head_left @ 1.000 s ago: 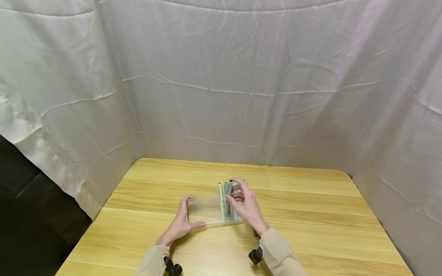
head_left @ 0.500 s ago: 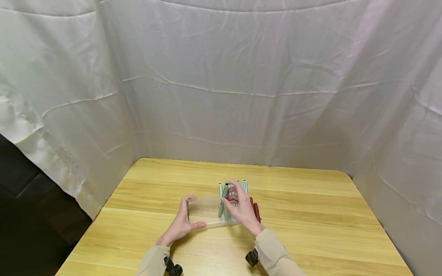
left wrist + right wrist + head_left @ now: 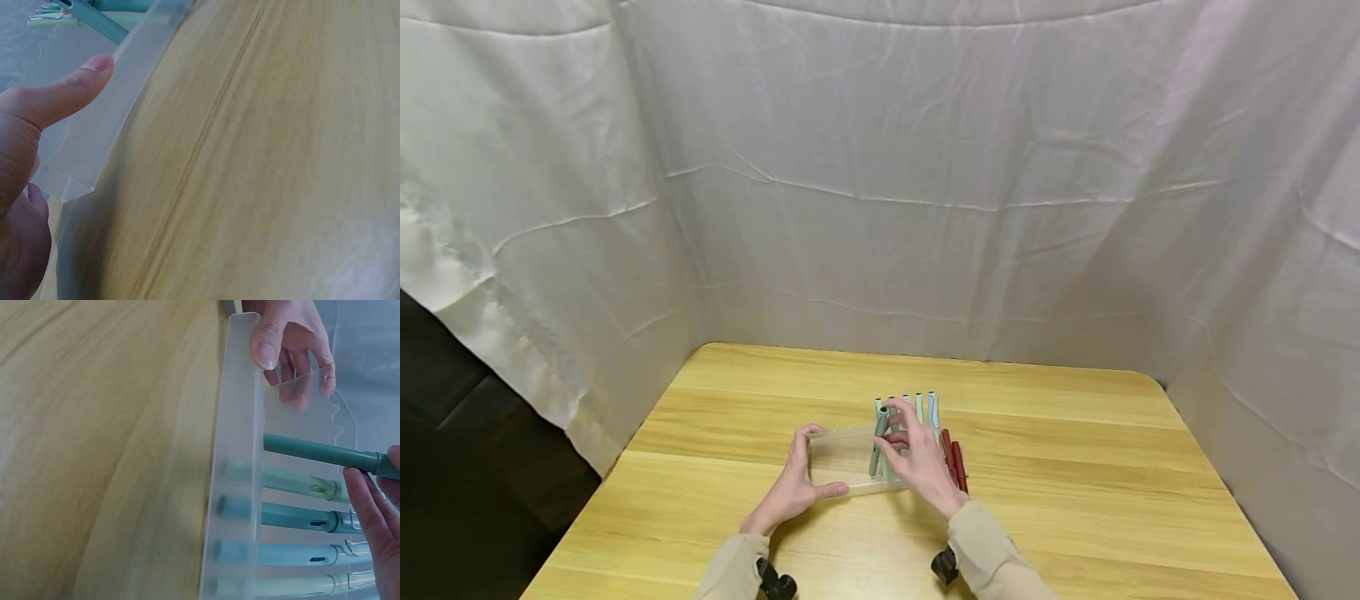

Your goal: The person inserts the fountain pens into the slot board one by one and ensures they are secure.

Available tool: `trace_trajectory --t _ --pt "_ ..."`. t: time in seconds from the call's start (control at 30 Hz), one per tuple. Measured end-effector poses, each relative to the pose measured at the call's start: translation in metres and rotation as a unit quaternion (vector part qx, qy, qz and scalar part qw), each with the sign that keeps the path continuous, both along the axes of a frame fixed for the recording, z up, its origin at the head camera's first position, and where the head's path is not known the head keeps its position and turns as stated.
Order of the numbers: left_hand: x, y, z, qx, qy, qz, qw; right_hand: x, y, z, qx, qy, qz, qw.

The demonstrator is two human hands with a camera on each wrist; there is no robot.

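Observation:
My left hand (image 3: 793, 483) grips the left end of a translucent plastic pen case (image 3: 835, 454), its thumb on the near edge and fingers at the far edge. The fingers of my right hand (image 3: 917, 467) pinch the upper end of a dark green pen (image 3: 319, 451). That pen slants, its lower end inside the case, left of the row. Beside it in the case lie a light green pen (image 3: 294, 482), a teal pen (image 3: 287, 515), a light blue pen (image 3: 287, 553) and another pale green pen (image 3: 294, 586). My right hand partly hides the row in the head view.
Dark red pens (image 3: 959, 468) lie at the right of the case, partly behind my right hand. The wooden table (image 3: 1075, 467) runs out around the case. Grey curtains (image 3: 925, 208) hang behind and at the sides.
My right hand has moved left with the dark green pen, from among the other pens to past the leftmost one. The red pens have come into view. My left hand stays put.

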State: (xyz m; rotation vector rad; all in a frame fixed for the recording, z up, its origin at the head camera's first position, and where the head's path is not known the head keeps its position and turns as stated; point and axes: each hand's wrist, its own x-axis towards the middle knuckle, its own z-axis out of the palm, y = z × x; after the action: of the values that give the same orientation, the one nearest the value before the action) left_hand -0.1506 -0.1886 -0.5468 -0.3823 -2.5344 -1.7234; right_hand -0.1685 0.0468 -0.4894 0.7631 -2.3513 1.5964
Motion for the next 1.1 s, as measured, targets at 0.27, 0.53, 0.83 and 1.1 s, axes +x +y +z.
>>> trace_trajectory --t 0.27,0.53,0.83,1.1 --pt "-0.0005 0.0003 -0.0007 -0.004 0.002 -0.001 1.0000 0.0020 -0.0017 -0.0006 0.010 -0.007 0.004 1.000" --pt "-0.0005 0.0001 -0.0020 -0.018 0.004 0.002 0.9998 0.0030 -0.0013 -0.0018 0.025 -0.009 0.010 1.000" --pt "0.0001 0.0002 -0.0014 -0.017 0.001 0.005 0.9998 0.0025 -0.0031 -0.0033 0.044 0.009 0.008 0.999" --pt "-0.0002 0.0004 -0.0009 -0.016 -0.001 0.005 0.9999 0.0026 -0.0069 -0.0040 0.065 0.028 0.005 0.997"
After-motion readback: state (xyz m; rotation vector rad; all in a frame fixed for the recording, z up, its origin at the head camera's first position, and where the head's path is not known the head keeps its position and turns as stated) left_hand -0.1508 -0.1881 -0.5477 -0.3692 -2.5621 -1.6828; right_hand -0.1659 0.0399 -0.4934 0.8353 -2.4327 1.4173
